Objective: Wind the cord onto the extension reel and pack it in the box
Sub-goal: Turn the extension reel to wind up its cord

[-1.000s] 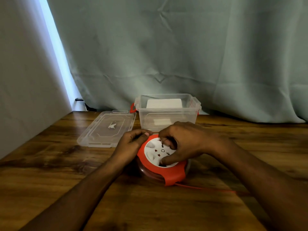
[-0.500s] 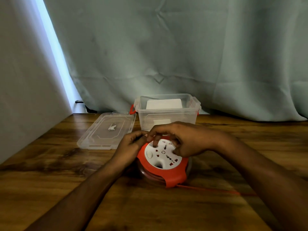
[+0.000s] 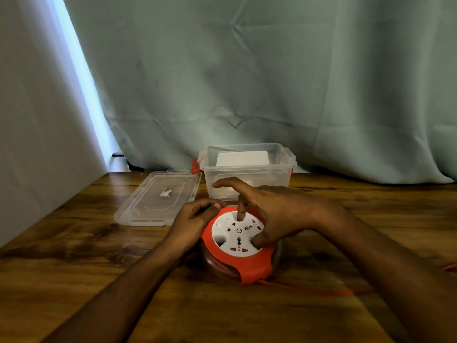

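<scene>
Since the earlier frame, the white socket face had turned within its orange housing, and the fingers of the right hand (image 3: 279, 214) had lifted and spread, where before we recorded them bunched low over the disc.

Item: extension reel (image 3: 238, 246), orange casing with white socket face, lying flat on the worktop (image 3: 74, 268), near its middle, just in front of the box.

Item: orange cord (image 3: 309, 289), leaving the reel at its near edge and trailing right across the worktop toward the frame edge. Further turns were visible through the clear lower drum.

Right hand: one finger pointed down with its tip on the socket face, the thumb resting at the face's right side, the remaining fingers extended over the far rim. We noted no grip around anything.

Left hand (image 3: 195, 216): fingers curled, gripping the left rim of the orange casing.

Item: clear plastic box (image 3: 247, 169), open, with orange latches, directly behind the reel. A white object lay inside; we could not identify it.

Item: clear lid (image 3: 158, 198), flat on the worktop, to the left of the box.

Backdrop: pale green curtain (image 3: 272, 82) hanging behind the worktop.
</scene>
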`<state>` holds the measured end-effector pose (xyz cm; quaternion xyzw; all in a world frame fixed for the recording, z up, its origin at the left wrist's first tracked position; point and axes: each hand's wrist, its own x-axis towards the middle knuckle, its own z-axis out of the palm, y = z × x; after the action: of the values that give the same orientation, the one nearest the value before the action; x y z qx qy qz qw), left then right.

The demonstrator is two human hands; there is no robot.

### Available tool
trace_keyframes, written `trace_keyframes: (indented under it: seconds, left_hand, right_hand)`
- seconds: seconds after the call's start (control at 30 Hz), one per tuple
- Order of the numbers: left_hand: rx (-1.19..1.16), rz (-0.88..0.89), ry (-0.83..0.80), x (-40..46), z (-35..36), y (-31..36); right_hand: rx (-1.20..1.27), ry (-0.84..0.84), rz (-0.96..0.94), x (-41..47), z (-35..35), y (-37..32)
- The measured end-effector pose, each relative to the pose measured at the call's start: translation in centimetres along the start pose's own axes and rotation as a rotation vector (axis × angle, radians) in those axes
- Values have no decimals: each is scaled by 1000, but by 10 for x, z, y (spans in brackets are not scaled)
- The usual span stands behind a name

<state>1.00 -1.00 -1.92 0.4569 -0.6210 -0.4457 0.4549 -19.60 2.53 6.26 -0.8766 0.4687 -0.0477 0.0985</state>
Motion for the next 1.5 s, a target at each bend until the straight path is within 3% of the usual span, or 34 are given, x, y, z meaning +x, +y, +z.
trace_keyframes:
  seconds: [0.43,0.7,0.93,1.33,1.5]
  left_hand:
    - [-27,19,-19,-1,-1,0]
    - [-5,10,-17,-2,-1,2]
    - [-32,15,-21,-3,0,4]
    - [19,22,-31,-4,-1,4]
    - [15,15,-22,-5,0,4]
  right_hand:
    - [-139,26,31,11,13,-12]
    - [21,113,-8,6,3,-2]
    - [102,-48,-28,10,5,10]
    - [116,37,6,1,-5,-2]
    - [-4,-23,-25,-2,-9,-4]
